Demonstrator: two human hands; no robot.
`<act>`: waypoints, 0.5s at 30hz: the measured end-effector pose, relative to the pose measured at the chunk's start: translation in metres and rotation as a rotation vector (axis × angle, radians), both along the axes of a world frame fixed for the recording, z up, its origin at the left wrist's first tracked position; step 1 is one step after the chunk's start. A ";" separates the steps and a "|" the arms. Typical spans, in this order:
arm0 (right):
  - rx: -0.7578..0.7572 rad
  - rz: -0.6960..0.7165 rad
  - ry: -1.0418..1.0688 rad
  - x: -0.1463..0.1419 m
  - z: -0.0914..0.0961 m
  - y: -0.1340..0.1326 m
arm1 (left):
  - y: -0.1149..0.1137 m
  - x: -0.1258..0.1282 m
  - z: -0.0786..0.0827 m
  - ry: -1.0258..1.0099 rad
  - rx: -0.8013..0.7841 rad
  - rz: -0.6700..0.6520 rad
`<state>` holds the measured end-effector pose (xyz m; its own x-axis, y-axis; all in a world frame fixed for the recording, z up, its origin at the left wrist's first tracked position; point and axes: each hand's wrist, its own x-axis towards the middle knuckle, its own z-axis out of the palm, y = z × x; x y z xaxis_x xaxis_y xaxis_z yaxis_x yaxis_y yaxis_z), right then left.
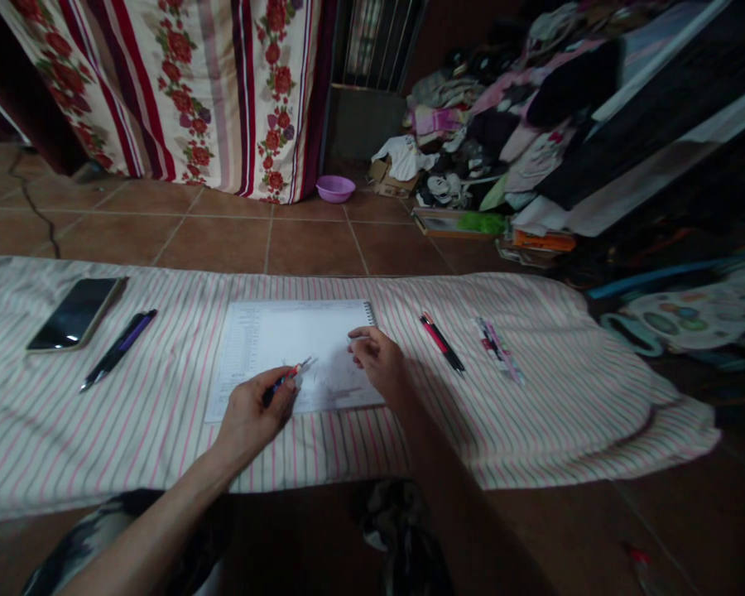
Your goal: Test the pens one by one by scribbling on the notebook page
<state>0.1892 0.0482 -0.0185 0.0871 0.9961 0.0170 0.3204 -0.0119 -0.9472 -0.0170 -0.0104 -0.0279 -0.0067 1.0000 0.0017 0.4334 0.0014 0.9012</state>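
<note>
On the notebook (285, 339), my left hand (252, 414) pinches a red pen (284, 381); right hand (378, 360) grip unclear (purple bowl (335, 189), contents hidden).

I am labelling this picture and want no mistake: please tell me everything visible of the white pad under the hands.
The pad is white paper with a wire spiral binding showing at its far right corner. It lies flat on the striped cloth. Its left strip carries a printed table; faint drawn lines sit near the lower middle. The left hand rests on its near edge, holding a pen with the tip at the page. The right hand touches its right side.
</note>
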 end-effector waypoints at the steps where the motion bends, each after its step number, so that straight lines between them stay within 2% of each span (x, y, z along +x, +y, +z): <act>1: -0.035 0.012 0.114 -0.002 0.002 -0.001 | 0.000 0.000 0.001 0.000 0.001 -0.002; 5: -0.150 0.024 0.503 -0.008 0.013 -0.005 | 0.001 0.000 0.003 0.012 -0.003 -0.013; 8: -0.194 0.032 0.695 -0.012 0.019 -0.007 | 0.001 -0.001 0.002 0.014 -0.006 -0.020; 11: -0.199 0.020 0.738 -0.014 0.021 -0.007 | 0.001 -0.002 0.001 0.016 0.000 -0.020; 15: -0.205 0.010 0.679 -0.015 0.019 -0.009 | 0.001 -0.002 0.002 0.056 0.017 -0.035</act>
